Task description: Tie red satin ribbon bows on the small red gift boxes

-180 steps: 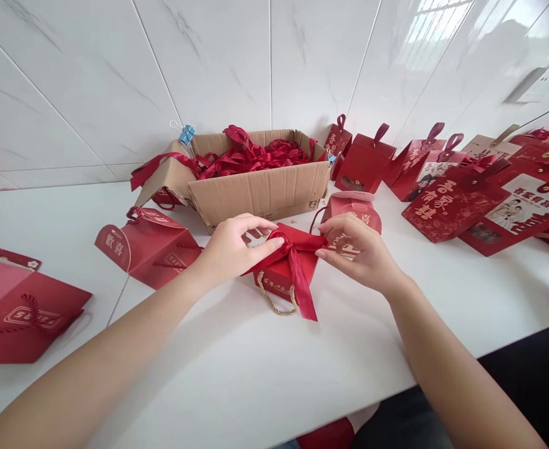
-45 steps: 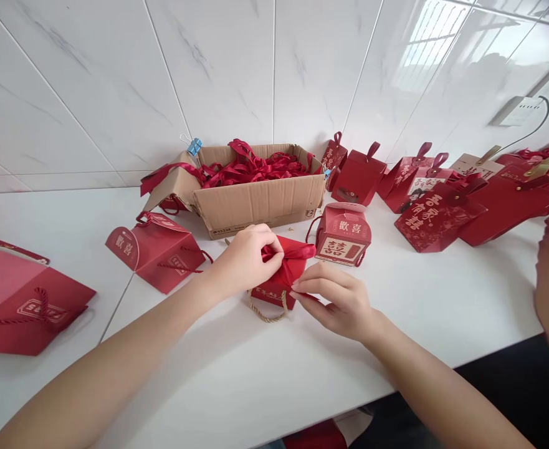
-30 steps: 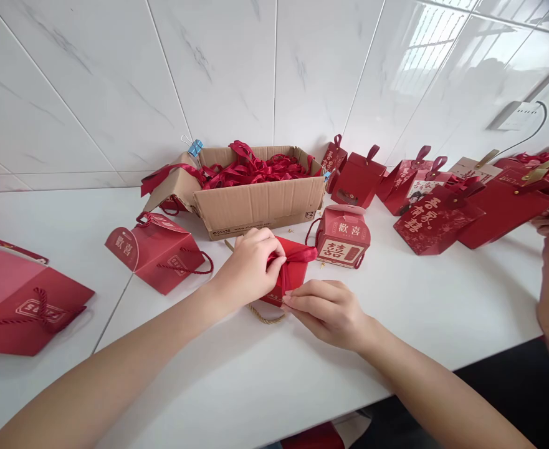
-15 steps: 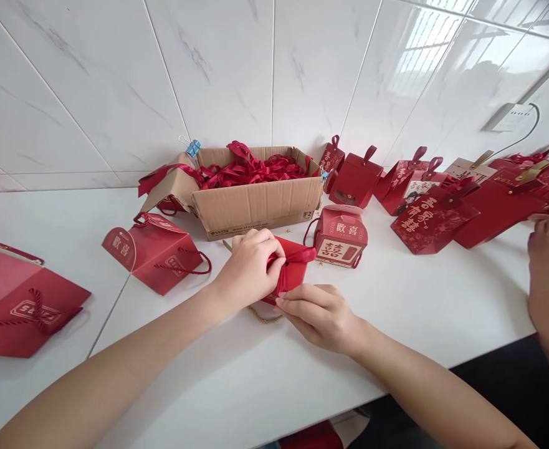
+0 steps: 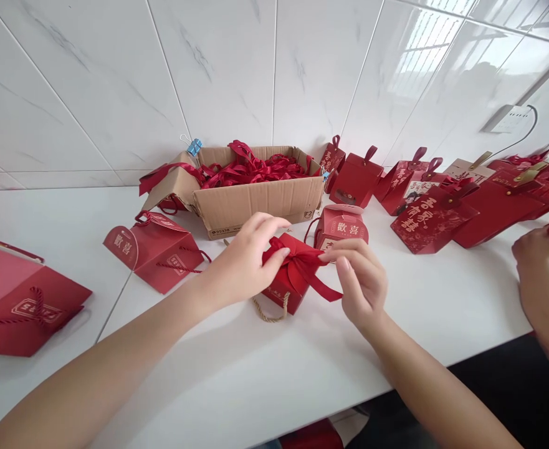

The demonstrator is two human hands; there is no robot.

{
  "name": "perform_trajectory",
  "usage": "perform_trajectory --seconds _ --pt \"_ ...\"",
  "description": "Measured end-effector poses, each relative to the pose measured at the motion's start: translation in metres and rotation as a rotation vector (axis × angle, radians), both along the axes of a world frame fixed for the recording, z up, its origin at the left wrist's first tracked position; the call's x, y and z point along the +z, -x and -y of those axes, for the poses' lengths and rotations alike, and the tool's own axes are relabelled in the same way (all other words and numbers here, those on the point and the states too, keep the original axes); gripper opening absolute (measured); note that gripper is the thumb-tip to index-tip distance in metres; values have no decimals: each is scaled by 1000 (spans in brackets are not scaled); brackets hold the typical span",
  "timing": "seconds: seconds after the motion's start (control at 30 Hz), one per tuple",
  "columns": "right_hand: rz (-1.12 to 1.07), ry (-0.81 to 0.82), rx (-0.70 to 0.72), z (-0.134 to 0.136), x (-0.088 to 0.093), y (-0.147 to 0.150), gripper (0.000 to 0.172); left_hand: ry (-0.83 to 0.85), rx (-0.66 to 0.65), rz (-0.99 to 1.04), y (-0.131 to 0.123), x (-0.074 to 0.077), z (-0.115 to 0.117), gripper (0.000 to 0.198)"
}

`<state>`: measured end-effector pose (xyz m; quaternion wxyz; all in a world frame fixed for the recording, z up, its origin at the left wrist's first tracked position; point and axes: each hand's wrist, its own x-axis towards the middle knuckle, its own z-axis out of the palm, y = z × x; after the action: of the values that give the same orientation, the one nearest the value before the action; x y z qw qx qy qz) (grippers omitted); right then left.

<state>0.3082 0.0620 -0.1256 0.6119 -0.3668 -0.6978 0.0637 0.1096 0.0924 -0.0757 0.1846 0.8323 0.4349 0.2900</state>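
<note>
A small red gift box with a gold rope handle sits on the white table in front of me. A red satin ribbon is tied in a bow across its top, one tail hanging to the right. My left hand is at the bow's left side, thumb against the ribbon and index finger raised; its other fingers are hidden. With thumb and fingers pinched, my right hand grips the right part of the bow.
A cardboard box of red ribbons stands against the tiled wall. Red gift boxes stand at left and behind my right hand. Several red bags line the right side. Another person's hand holds something red at far right.
My right hand has moved up and right, from below the bow to its right side. My left hand has lifted its index finger, and more of the bow shows. The other person's hand moved left.
</note>
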Motion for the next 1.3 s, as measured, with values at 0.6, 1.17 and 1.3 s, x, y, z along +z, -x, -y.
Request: perform_trajectory --seconds 0.6,1.17,1.3 --pt "415 492 125 -33 21 12 14 42 18 -493 3 18 26 27" --pt "164 511 141 -30 -2 19 17 -609 -125 -646 -3 14 64 25" --pt "201 480 157 -30 -5 16 17 -199 -456 4 11 50 91 18"
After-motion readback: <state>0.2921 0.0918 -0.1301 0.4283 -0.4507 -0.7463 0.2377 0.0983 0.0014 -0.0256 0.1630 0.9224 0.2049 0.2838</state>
